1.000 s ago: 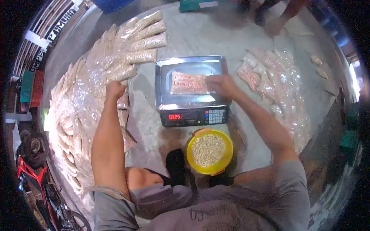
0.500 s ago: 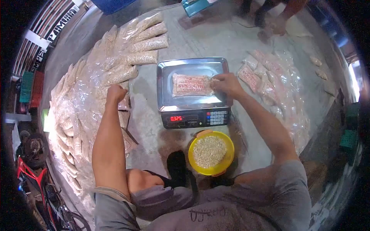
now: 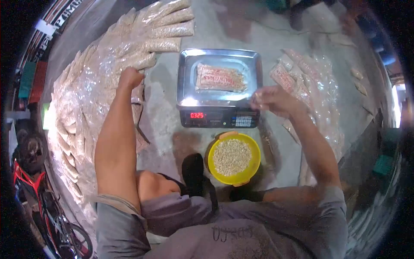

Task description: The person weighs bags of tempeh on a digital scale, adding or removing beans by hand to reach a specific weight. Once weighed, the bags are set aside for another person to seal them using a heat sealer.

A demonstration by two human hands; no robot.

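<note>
A yellow bowl (image 3: 257, 157) of pale kernels (image 3: 233, 157) is placed nearest, in front of a digital scale (image 3: 217, 118), by whose right front corner the right hand (image 3: 272, 100) is held, loosely open and apart from the printed plastic bag (image 3: 221, 79) laid on the steel pan (image 3: 187, 88). The left hand (image 3: 131, 78) is held curled at the edge of heaped filled plastic bags (image 3: 101, 77), though whether one is gripped cannot be told.

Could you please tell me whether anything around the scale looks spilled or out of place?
No, nothing stands out: the printed packet lies flat on the scale, and the pale pieces sit inside the yellow bowl, with no obvious spill.
</note>
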